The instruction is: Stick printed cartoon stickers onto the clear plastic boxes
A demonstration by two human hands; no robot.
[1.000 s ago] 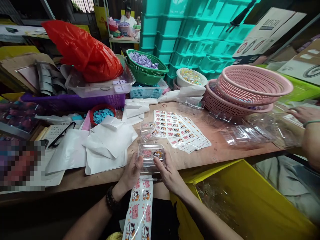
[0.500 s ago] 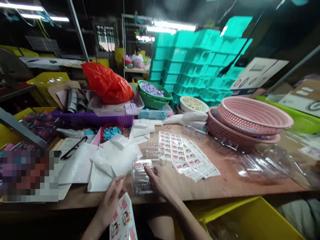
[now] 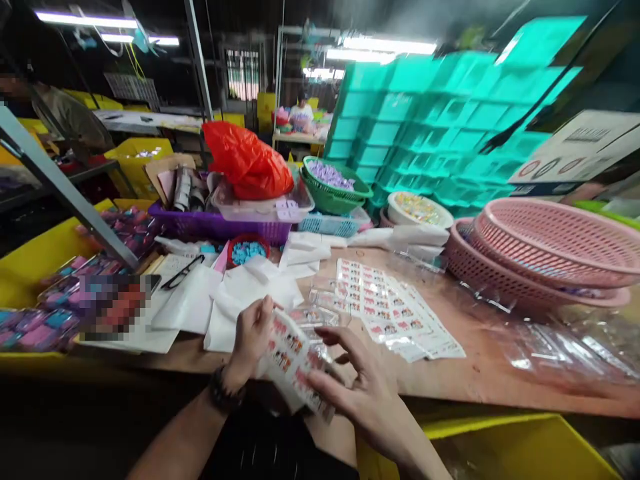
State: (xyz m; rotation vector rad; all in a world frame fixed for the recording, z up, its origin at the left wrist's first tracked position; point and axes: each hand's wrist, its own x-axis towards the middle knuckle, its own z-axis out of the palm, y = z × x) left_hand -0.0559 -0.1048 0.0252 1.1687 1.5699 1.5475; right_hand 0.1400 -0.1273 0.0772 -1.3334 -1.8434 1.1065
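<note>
My left hand (image 3: 253, 339) is closed on the top edge of a sticker sheet (image 3: 293, 360), a white strip printed with pink lettering and cartoon cats. The strip hangs tilted over the table's front edge and is blurred. Beside its right side is my right hand (image 3: 357, 383), fingers apart and curved. Its thumb overlaps the sheet; whether it touches is unclear. Just behind the strip, a clear plastic box (image 3: 311, 315) rests on the table, partly hidden. More sticker sheets (image 3: 373, 300) lie fanned out beyond my right hand.
Crumpled white backing paper (image 3: 235, 300) and glasses (image 3: 183, 272) lie to the left. Stacked pink baskets (image 3: 560, 233) and clear plastic packaging (image 3: 565, 347) occupy the right. A red bowl (image 3: 249, 251) holds blue pieces. Below the table edge is a yellow bin (image 3: 505, 427).
My left hand has lifted the sticker sheet up in front of me. My right hand has left the clear box, which now rests on the table. The view has swung left.
</note>
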